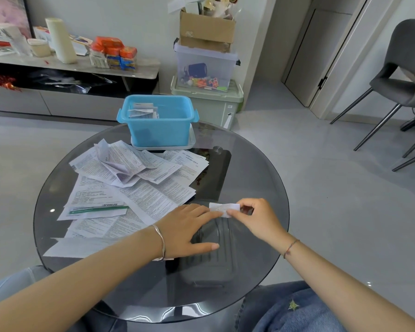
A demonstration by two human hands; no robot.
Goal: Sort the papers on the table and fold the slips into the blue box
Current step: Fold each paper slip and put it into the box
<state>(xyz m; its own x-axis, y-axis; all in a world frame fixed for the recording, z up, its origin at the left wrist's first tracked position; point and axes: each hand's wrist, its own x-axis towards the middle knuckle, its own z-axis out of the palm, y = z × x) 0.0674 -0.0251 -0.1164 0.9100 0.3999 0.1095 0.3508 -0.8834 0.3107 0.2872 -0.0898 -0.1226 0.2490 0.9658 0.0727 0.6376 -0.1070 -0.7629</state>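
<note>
Right fingers (236, 213) pinch slip (223, 207); left hand (189, 226) flat.

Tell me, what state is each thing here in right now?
blue box: open, no lid on it, a few folded slips inside.
slip: held by both hands.
papers: loose, overlapping, unsorted.
left hand: fingers straight, touching the slip.
right hand: pinching the slip.
cardboard box: open, things sticking out.
door: shut.
</note>
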